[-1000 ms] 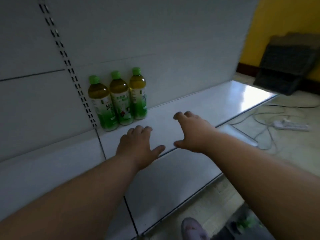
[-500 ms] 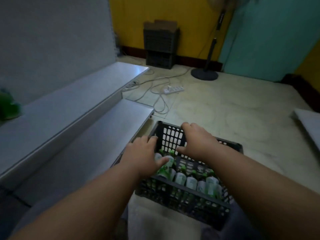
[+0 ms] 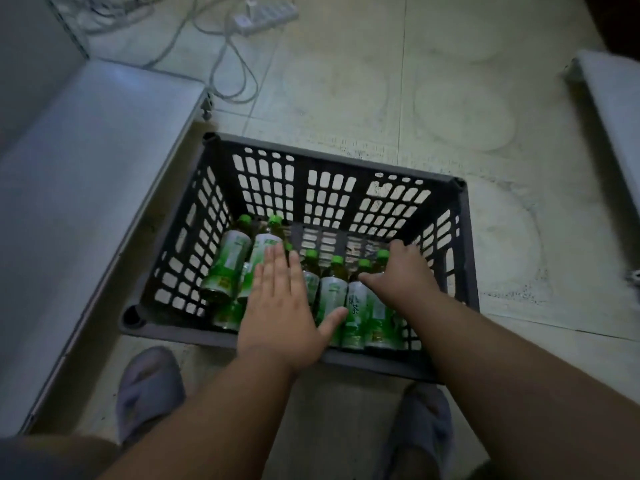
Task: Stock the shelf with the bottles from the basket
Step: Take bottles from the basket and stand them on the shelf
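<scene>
A dark slatted basket (image 3: 332, 164) stands on the floor in front of me, holding several green-capped tea bottles (image 3: 230, 261) lying on their sides. My left hand (image 3: 282, 306) hovers flat over the bottles near the basket's middle, fingers straight and together, thumb spread. My right hand (image 3: 403, 278) reaches down onto the bottles at the right side; its fingers bend over them, and whether they grip one I cannot tell. The white lower shelf (image 3: 79, 188) runs along the left.
A white power strip (image 3: 266, 15) and loose cables (image 3: 225, 71) lie on the tiled floor beyond the basket. Another white panel (image 3: 613, 105) sits at the right edge. My feet in grey slippers (image 3: 149, 389) stand just before the basket.
My view swung from the shelf with three standing bottles down to the basket. Both hands moved from above the shelf into the basket, now low over the bottles.
</scene>
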`<action>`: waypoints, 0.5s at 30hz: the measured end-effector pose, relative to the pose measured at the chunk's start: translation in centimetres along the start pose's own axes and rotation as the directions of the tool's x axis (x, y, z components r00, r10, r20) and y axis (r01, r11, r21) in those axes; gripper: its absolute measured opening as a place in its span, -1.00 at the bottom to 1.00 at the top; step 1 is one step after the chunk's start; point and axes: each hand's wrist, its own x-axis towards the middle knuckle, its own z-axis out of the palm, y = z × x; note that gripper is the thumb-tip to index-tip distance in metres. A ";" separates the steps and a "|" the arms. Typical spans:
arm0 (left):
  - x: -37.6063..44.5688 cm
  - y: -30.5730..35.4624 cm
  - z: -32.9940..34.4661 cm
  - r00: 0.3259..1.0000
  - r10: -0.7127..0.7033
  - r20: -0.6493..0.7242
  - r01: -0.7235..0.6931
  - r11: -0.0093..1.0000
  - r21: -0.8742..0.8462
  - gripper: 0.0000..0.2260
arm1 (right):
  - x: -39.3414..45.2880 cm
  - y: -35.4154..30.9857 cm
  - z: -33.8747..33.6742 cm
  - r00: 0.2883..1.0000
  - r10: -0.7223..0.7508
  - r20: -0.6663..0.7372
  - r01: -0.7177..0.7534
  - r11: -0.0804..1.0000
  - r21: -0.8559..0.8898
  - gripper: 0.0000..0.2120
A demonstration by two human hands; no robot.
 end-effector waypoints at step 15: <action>1.3 0.2 0.3 0.997 -0.024 0.079 0.021 0.999 0.034 -0.03 | 6.9 2.8 7.1 0.958 0.249 0.140 -0.272 0.947 0.174 -0.21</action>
